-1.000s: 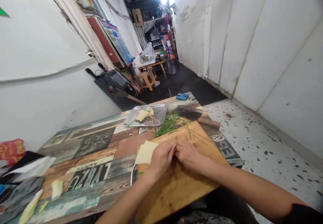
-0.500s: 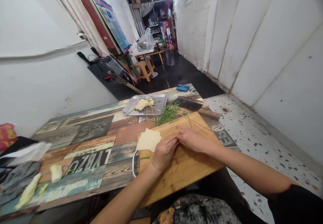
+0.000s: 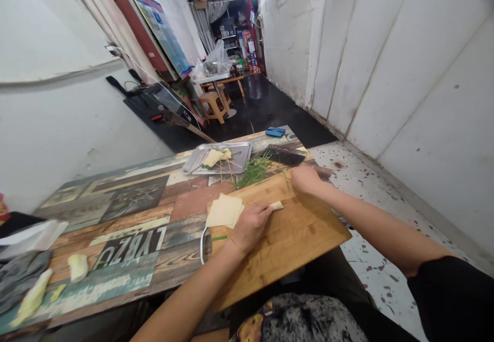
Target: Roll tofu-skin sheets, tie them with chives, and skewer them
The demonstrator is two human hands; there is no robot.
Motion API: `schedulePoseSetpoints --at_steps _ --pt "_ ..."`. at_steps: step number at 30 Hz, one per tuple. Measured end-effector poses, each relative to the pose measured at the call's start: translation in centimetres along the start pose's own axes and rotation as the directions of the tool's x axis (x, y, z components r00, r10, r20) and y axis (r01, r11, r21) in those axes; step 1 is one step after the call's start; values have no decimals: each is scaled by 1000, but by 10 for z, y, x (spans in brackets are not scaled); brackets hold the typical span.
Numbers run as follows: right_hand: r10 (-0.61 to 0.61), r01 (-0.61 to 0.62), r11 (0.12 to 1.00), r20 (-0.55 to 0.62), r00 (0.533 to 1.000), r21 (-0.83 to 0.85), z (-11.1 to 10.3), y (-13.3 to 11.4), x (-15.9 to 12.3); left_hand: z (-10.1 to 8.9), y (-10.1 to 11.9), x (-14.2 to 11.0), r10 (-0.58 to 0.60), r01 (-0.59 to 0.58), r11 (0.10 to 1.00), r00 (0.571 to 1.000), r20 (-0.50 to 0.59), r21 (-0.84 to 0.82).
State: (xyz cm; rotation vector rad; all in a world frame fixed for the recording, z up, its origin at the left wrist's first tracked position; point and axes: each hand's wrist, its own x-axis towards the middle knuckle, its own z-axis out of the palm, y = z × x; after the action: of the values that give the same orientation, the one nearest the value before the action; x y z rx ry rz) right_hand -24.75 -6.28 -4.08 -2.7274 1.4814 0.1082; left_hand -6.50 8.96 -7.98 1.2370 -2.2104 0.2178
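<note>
My left hand (image 3: 250, 225) rests on the wooden cutting board (image 3: 293, 244), its fingers closed on a small pale roll (image 3: 276, 205) that pokes out to the right. My right hand (image 3: 305, 178) has reached to the board's far right corner beside thin bamboo skewers (image 3: 287, 181); its fingers curl downward and what they hold is hidden. A stack of pale yellow sheets (image 3: 224, 211) lies just left of my left hand. Green chives (image 3: 252, 172) are piled at the board's far edge.
A metal tray (image 3: 200, 162) with pale rolls on skewers stands beyond the board. A cleaver (image 3: 287, 156) lies at the far right, a blue object (image 3: 275, 132) behind it. Pale scraps (image 3: 77, 267) and cloth lie at the table's left end. Speckled floor runs along the right.
My hands were together over the roll. The right hand has since moved away to the far right corner by the skewers, while the left hand keeps the roll.
</note>
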Motion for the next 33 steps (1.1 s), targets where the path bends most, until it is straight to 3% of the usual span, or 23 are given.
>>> schedulePoseSetpoints --at_steps 3,6,10,13,16,19,24,33 --pt "35 -35 999 -17 999 8 -10 -3 4 -3 3 3 -7 8 1000 1000 31 -25" --pt "50 -48 999 -67 997 18 -23 0 -3 -2 6 4 -39 37 998 999 -26 -52" --pt "38 -9 991 -217 975 133 -27 4 -50 3 8 4 -81 76 996 991 -106 -53" --pt "-32 156 932 -354 935 327 -8 4 -108 4 8 5 -107 103 993 991 -79 -60" --pt "-201 411 830 -484 852 378 22 -1 -165 1 8 4 -85 85 996 996 -32 -9" --pt "-187 415 824 -507 842 386 45 -10 -200 -1 6 3 -3 1 997 1000 23 77" --pt "-121 353 863 -531 839 361 54 -21 -213 -1 5 3 40 -41 994 999 16 102" --pt "-135 351 875 -527 839 334 55 -23 -217 -1 6 3 33 -33 996 999 -7 80"
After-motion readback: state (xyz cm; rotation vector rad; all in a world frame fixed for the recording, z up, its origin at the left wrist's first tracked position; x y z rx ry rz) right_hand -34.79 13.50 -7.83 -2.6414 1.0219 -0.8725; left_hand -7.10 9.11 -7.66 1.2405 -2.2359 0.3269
